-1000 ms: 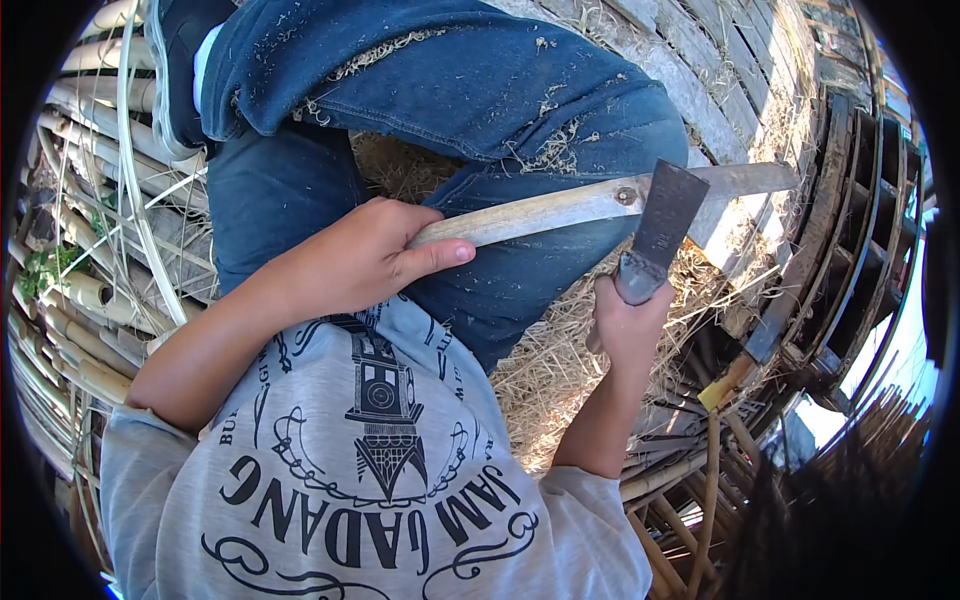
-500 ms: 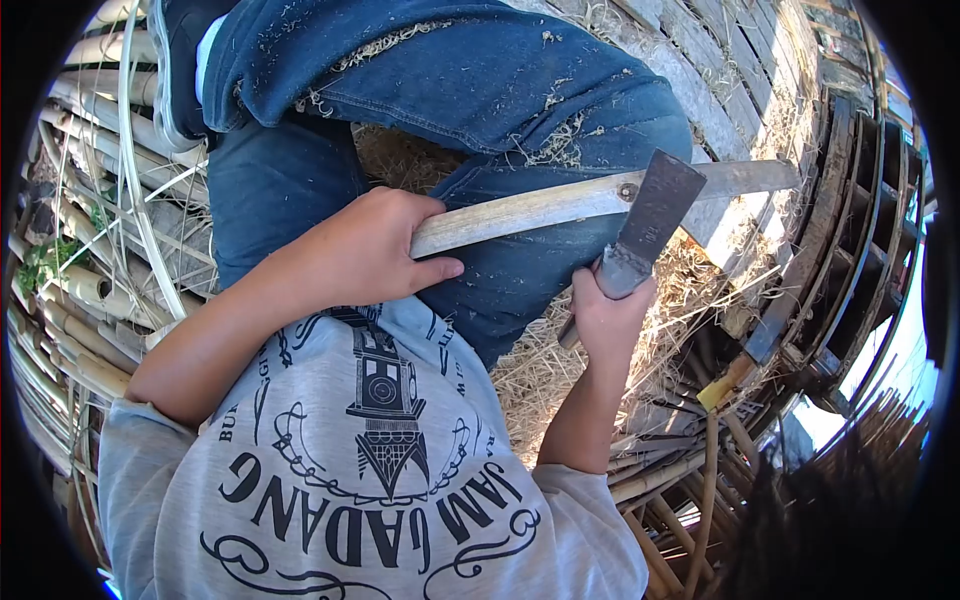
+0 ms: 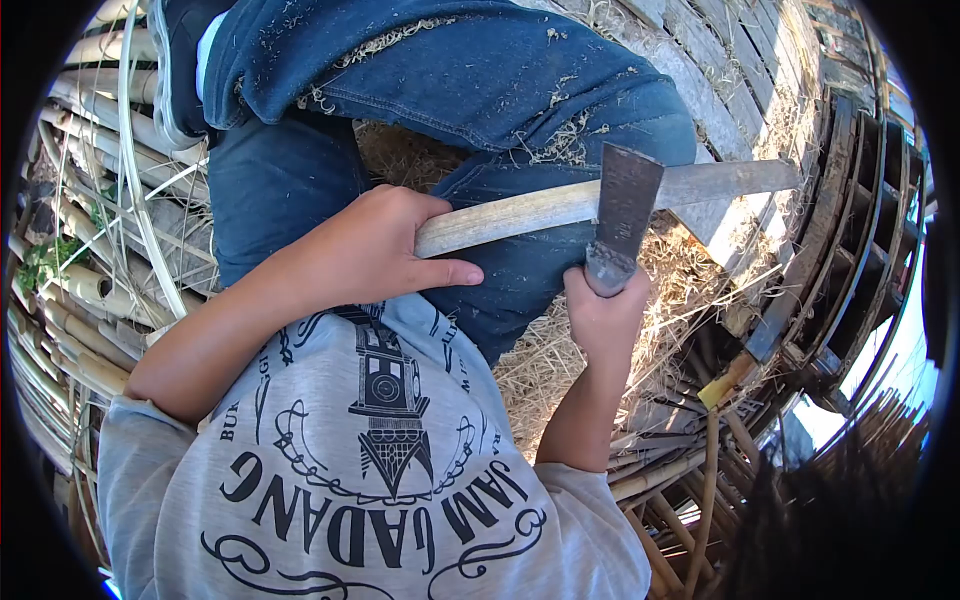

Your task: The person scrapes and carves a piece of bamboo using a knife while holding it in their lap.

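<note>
My left hand is wrapped round the near end of a pale bamboo strip, its thumb stretched out below. The strip slants up to the right across my jeans, and its far part is darker grey. My right hand grips a broad-bladed cleaver-like knife by its handle, which the fingers mostly hide. The dark blade points upward and lies across the strip in this view; whether it touches the strip I cannot tell.
Crossed legs in blue jeans carry curly shavings. Wooden planks lie at the top right, over straw and shavings. Bamboo poles line the left. A dark slatted frame stands at the right.
My right hand and the knife have moved left along the strip, and the blade now covers the knot seen earlier. The left hand and strip have barely shifted.
</note>
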The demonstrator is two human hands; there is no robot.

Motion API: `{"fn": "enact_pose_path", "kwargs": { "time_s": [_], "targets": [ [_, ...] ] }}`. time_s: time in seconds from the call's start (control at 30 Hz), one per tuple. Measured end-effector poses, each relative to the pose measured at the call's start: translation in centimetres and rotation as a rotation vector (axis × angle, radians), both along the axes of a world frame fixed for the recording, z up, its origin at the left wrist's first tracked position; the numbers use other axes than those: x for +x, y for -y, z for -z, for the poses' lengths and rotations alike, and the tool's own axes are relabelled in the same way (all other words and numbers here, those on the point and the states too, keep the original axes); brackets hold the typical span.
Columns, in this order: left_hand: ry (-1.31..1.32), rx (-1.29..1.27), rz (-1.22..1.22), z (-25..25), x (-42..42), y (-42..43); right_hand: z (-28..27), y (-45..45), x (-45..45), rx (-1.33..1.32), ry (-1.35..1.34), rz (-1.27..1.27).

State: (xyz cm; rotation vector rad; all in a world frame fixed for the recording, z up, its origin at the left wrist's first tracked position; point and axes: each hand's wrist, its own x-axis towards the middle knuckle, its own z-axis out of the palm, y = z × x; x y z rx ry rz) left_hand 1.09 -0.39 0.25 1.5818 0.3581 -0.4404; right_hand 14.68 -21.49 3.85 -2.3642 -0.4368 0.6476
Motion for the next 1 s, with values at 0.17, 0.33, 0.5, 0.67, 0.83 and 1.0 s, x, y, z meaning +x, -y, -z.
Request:
{"fn": "enact_pose_path", "kwargs": {
  "time_s": [0.17, 0.33, 0.5, 0.67, 0.83, 1.0],
  "targets": [
    [-0.332, -0.462, 0.217, 1.1, 0.0, -2.5, 0.1, -0.3, 0.2, 0.017, -0.017, 0.013],
    [-0.397, -0.918, 0.337, 2.9, -1.4, -2.8, 1.2, -0.1, -0.3, 0.098, -0.043, 0.194],
    [-0.44, -0.972, 0.244, 3.9, -2.1, -2.0, 2.0, 0.8, 0.5, 0.124, -0.124, 0.215],
    [-0.428, -0.888, 0.228, 3.0, -1.9, -1.7, 3.0, 1.8, 0.8, 0.156, -0.114, 0.203],
    [-0.394, -0.763, 0.251, 3.0, -2.0, -1.6, 2.9, 1.9, 1.0, 0.197, -0.159, 0.22],
    [-0.527, -0.876, 0.146, 2.4, -1.8, -1.7, 2.4, 1.9, 1.9, 0.303, -0.33, 0.249]
  ]
}}
